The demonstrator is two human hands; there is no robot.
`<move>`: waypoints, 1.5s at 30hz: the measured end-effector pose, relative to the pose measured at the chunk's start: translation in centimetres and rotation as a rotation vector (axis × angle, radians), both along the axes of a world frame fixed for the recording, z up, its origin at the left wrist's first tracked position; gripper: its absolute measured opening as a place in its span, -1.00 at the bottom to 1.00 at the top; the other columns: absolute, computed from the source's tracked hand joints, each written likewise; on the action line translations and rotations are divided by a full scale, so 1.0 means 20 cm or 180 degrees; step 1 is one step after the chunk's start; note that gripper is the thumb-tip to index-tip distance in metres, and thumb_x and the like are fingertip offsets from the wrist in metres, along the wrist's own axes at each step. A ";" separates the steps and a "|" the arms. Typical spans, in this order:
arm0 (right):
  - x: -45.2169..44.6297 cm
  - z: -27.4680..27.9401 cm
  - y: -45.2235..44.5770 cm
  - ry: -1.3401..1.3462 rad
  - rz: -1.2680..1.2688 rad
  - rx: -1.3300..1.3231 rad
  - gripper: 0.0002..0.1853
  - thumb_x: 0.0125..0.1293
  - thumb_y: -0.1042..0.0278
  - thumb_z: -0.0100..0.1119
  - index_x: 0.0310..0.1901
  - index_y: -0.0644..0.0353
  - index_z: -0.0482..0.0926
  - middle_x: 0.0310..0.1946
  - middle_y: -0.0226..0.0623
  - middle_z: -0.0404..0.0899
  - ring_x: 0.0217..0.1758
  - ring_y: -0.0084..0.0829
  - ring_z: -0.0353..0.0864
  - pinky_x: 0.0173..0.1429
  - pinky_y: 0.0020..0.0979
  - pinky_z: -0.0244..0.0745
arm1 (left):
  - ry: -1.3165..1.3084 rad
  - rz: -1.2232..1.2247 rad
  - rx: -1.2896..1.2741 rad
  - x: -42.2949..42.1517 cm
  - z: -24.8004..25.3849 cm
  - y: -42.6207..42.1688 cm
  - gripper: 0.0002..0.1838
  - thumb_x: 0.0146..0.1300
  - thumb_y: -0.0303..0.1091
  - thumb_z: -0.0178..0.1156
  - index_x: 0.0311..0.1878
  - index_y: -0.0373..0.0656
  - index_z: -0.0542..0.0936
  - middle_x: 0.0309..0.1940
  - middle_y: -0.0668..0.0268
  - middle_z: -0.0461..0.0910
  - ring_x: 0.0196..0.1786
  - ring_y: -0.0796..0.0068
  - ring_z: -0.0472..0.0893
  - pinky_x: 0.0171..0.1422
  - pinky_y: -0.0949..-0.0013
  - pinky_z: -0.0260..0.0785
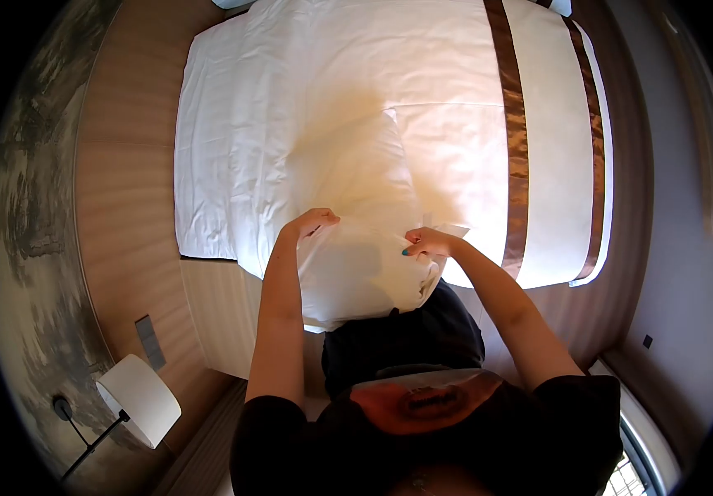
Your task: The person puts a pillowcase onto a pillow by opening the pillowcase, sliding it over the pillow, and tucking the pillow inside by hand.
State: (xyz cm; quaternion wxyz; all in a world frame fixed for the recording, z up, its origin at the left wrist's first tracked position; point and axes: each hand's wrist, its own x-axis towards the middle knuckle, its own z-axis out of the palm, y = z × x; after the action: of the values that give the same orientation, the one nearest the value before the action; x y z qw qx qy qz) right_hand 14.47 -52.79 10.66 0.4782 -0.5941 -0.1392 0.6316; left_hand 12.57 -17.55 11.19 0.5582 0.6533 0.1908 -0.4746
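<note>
A white pillow (356,178) lies on the bed's white bedding (232,149), its near end reaching over the bed edge toward my body. White fabric (344,273) covers that near end. My left hand (317,221) is closed on the fabric's left edge. On the right side, my right hand (429,242) pinches the same fabric, with the thumb toward the middle. Small pieces of cloth stick out beside my right wrist. The exact fold of fabric inside each hand is hidden by the fingers.
A brown runner stripe (515,140) crosses the bed on the right. At the lower left, a wall lamp (140,401) stands out near a switch panel (149,341). Wood panelling (125,165) runs along the left, and a window (627,475) shows at the lower right.
</note>
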 end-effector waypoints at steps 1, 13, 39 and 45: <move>-0.01 0.00 0.00 0.0156 -0.0380 0.0050 -0.79 0.12 0.27 0.23 -0.32 0.15 0.43 -0.55 -0.55 0.31 -0.53 -0.71 0.23 -0.48 -0.57 0.10 | 0.0237 0.0047 -0.0178 0.01 0.04 -0.04 -0.85 0.23 -0.20 0.14 -0.29 -0.06 0.54 -0.53 0.52 0.36 -0.45 0.66 0.32 -0.38 0.49 0.18; -0.02 -0.06 -0.07 -0.0732 -0.1470 -0.0388 -0.90 0.26 0.44 0.01 -0.23 0.13 0.31 -0.52 -0.47 0.36 -0.48 -0.65 0.26 -0.43 -0.57 0.17 | -0.0722 -0.2045 0.0049 0.28 -0.16 -0.82 -0.61 0.23 -0.24 0.01 0.13 0.00 0.49 0.05 0.27 0.51 0.06 0.42 0.47 0.14 0.35 0.26; 0.09 -0.17 -0.02 -0.2267 -0.1321 -0.1417 -0.87 0.20 0.46 -0.01 -0.20 0.14 0.37 -0.36 0.00 0.54 -0.24 -0.01 0.53 -0.17 -0.19 0.40 | -0.0202 0.0161 -0.0376 0.02 0.20 -0.61 -0.71 0.28 -0.17 0.02 -0.20 -0.20 0.57 -0.31 0.41 0.56 -0.26 0.61 0.48 -0.09 0.49 0.32; 0.11 -0.10 0.05 -0.2823 -0.0578 -0.0603 -0.85 0.11 0.50 0.00 -0.25 0.21 0.45 -0.26 -0.13 0.52 -0.13 -0.12 0.48 -0.07 -0.27 0.38 | -0.0775 -0.1060 0.0289 -0.07 0.25 -0.35 -0.57 0.10 0.01 0.17 -0.24 -0.22 0.61 -0.34 0.24 0.59 -0.21 0.46 0.52 -0.08 0.40 0.33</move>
State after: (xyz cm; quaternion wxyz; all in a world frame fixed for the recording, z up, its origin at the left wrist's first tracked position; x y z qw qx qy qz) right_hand 16.71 -51.70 8.73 0.3695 -0.8578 -0.2194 0.2819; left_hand 11.17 -24.51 16.10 0.4611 0.7527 0.0326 -0.4688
